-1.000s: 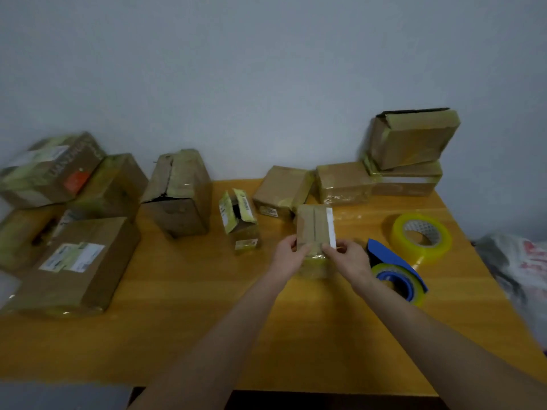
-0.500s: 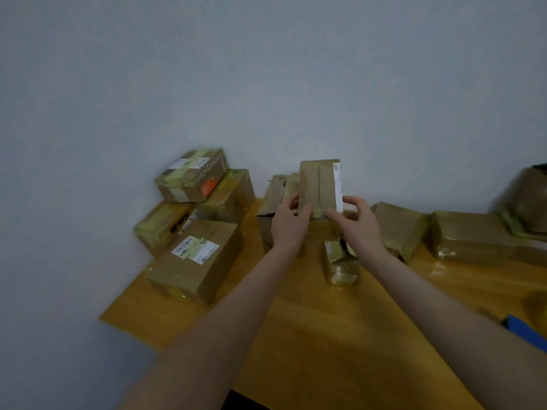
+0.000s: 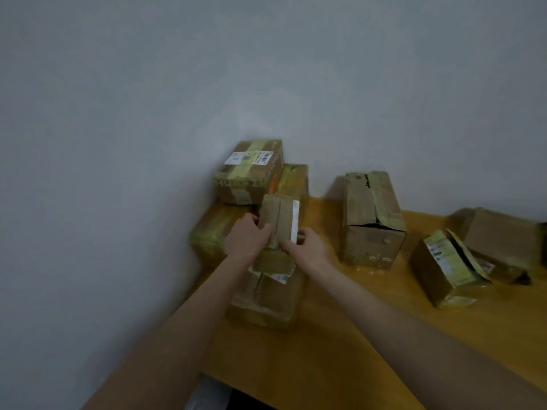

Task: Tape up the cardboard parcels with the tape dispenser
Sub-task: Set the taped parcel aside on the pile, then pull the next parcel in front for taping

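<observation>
left hand (image 3: 247,238), right hand (image 3: 307,250) gripped parcel (image 3: 279,220) just above box (image 3: 266,300); likely stacking it as done. next: seat flat, let go, fetch unseen dispenser.

Two bare hands grip a small brown cardboard parcel (image 3: 279,220) with a white strip along one edge, the left hand (image 3: 247,238) on its left side and the right hand (image 3: 307,250) on its right, over a larger taped cardboard box (image 3: 266,300) on a yellow wooden table (image 3: 340,350). Behind it, taped boxes are stacked against a grey wall (image 3: 148,143), the top labelled box (image 3: 248,170) among them. A tall torn carton (image 3: 373,217) stands to the right.
</observation>
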A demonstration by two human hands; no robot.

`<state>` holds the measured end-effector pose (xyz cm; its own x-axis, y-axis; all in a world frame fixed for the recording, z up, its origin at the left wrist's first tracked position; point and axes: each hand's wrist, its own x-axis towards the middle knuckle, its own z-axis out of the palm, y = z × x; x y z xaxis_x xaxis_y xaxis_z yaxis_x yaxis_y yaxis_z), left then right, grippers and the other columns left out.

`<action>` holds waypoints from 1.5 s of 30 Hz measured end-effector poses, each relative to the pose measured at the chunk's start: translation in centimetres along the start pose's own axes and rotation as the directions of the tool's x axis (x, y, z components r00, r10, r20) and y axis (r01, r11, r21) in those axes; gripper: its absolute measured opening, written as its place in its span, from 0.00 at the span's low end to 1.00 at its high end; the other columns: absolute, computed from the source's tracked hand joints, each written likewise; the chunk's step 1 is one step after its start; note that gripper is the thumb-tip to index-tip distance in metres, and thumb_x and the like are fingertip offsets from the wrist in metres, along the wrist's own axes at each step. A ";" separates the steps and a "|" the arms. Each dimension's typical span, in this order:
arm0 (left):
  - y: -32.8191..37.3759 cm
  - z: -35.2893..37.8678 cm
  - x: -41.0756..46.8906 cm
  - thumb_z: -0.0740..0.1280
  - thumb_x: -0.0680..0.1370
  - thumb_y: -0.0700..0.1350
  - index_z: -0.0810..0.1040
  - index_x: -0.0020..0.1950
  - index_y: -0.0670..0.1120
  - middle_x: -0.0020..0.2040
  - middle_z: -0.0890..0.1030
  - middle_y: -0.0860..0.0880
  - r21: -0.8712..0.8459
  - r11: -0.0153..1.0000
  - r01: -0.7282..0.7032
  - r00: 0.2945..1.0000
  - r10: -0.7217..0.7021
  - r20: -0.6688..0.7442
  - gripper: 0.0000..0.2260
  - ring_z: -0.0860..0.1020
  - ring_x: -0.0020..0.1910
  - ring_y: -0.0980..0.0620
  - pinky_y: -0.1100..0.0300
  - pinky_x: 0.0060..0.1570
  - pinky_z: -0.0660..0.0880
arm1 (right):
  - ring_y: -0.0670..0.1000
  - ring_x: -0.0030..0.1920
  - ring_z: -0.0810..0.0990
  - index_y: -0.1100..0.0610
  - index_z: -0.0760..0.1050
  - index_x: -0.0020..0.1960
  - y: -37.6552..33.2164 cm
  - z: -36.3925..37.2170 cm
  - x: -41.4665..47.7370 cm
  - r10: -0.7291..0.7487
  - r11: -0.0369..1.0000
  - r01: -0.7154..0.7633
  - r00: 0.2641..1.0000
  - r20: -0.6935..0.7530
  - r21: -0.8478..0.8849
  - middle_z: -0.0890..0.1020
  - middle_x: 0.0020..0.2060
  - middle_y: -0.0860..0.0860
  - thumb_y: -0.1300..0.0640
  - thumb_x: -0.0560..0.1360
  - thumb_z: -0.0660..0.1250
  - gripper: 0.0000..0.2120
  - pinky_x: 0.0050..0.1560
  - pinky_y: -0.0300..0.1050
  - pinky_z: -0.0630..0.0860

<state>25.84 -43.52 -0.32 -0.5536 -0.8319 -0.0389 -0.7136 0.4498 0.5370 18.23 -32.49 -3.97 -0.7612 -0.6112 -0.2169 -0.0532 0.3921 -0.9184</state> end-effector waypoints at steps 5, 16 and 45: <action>-3.7 -1.3 1.2 0.63 0.78 0.53 0.69 0.69 0.45 0.64 0.73 0.44 0.089 0.995 0.044 0.998 -0.047 0.030 0.22 0.73 0.62 0.45 0.50 0.56 0.72 | 0.48 0.52 0.78 0.52 0.70 0.70 -0.9 4.8 0.9 -0.071 0.997 0.074 0.992 0.102 -0.028 0.80 0.59 0.49 0.47 0.74 0.70 0.26 0.45 0.38 0.76; 7.8 6.0 -1.6 0.64 0.78 0.46 0.71 0.67 0.49 0.64 0.70 0.50 -0.039 0.878 -0.477 0.879 0.477 -0.027 0.18 0.70 0.63 0.50 0.56 0.55 0.72 | 0.53 0.59 0.76 0.56 0.75 0.63 2.3 -7.8 -0.2 -0.130 0.946 0.012 0.930 -0.344 -0.325 0.78 0.58 0.53 0.53 0.76 0.67 0.17 0.60 0.47 0.74; 26.8 27.9 -14.1 0.60 0.80 0.56 0.59 0.76 0.46 0.72 0.62 0.41 0.022 0.992 -0.127 0.967 0.119 0.226 0.28 0.65 0.70 0.41 0.47 0.65 0.67 | 0.56 0.49 0.81 0.53 0.80 0.60 22.2 -40.8 -5.2 -0.016 0.826 -0.013 0.999 -0.047 -0.564 0.83 0.52 0.55 0.64 0.79 0.56 0.17 0.49 0.49 0.79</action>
<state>2.60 -10.65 -8.92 -0.7168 -0.6777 -0.1641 -0.6470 0.5588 0.5187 -5.37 7.41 -9.75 -0.7897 -0.5846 -0.1860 -0.3987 0.7195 -0.5686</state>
